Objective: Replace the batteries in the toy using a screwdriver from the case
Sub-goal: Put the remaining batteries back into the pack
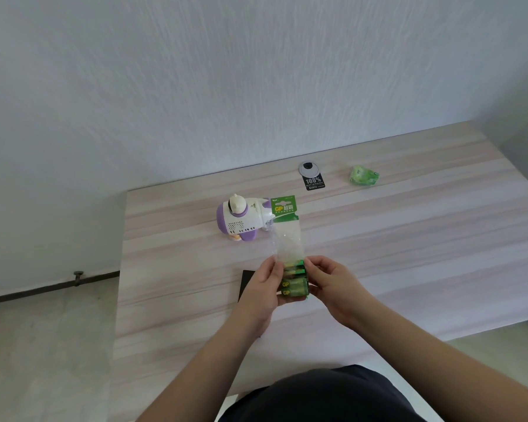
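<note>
I hold a green battery pack (pixel 288 239) upright above the table, its clear plastic strip and green header card pointing away from me. Several green batteries (pixel 294 286) sit in its lower end. My left hand (pixel 261 289) grips the pack's left side. On the right side, my right hand (pixel 328 283) pinches it near the top battery. A white and purple toy (pixel 243 219) lies on the table beyond the pack. A black flat case (pixel 247 280) lies under my left hand, mostly hidden.
The wooden table (pixel 409 239) meets a white wall at the back. A round grey cable grommet (pixel 308 169) with a black label (pixel 314 182) sits near the far edge. Crumpled green plastic wrapping (pixel 363 175) lies to its right. The floor drops off on the left.
</note>
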{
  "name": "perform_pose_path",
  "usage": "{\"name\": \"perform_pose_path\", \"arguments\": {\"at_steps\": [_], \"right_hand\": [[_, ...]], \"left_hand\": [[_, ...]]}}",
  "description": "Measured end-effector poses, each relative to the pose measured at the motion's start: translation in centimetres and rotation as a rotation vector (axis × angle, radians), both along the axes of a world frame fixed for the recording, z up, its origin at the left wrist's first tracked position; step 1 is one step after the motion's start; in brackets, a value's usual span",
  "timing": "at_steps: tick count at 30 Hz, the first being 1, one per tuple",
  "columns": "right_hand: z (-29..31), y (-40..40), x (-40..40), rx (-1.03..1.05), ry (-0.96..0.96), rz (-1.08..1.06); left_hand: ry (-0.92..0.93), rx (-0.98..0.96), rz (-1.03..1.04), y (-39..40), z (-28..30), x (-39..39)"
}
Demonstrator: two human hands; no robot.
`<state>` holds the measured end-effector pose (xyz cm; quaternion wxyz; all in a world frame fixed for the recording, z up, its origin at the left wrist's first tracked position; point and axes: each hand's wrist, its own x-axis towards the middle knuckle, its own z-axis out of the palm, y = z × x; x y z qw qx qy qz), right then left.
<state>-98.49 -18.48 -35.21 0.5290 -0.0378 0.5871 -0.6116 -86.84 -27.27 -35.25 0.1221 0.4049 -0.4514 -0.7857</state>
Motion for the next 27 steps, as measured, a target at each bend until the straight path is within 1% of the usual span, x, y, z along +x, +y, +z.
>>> {"name": "perform_pose_path", "arguments": {"at_steps": [6, 10, 12, 15, 17, 19, 22, 25, 27], "right_hand": [[-0.4, 0.1, -0.5, 0.012, 0.09, 0.013], [-0.6, 0.0, -1.6, 0.043, 0.173, 0.073], [-1.3, 0.1, -2.4, 0.094, 0.21, 0.049], [-3.7, 0.8, -3.8, 0.225, 0.266, -0.035], [-5.5, 1.4, -4.5, 0.317, 0.32, -0.022], [-7.4, 2.0, -4.8, 0.399, 0.381, 0.041], [-9.7, 2.5, -4.7, 0.487, 0.469, 0.197], [-11.1, 2.2, -4.0, 0.524, 0.587, 0.368], [-11.6, 1.7, -3.4, 0.531, 0.651, 0.439]], "left_hand": [[-0.043, 0.0, 0.029, 0.2, -0.3, -1.0], [-0.057, 0.085, 0.087, 0.3, -0.4, -1.8], [-0.049, 0.119, 0.114, 0.3, -0.4, -2.1], [-0.032, 0.165, 0.157, 0.4, -0.3, -2.2], [-0.019, 0.191, 0.173, 0.4, -0.1, -2.1], [-0.012, 0.206, 0.186, 0.5, -0.2, -1.9], [-0.018, 0.222, 0.217, 0.5, -0.3, -1.6], [-0.01, 0.228, 0.24, 0.6, -0.3, -1.2], [0.004, 0.225, 0.247, 0.6, -0.1, -0.9]]}}
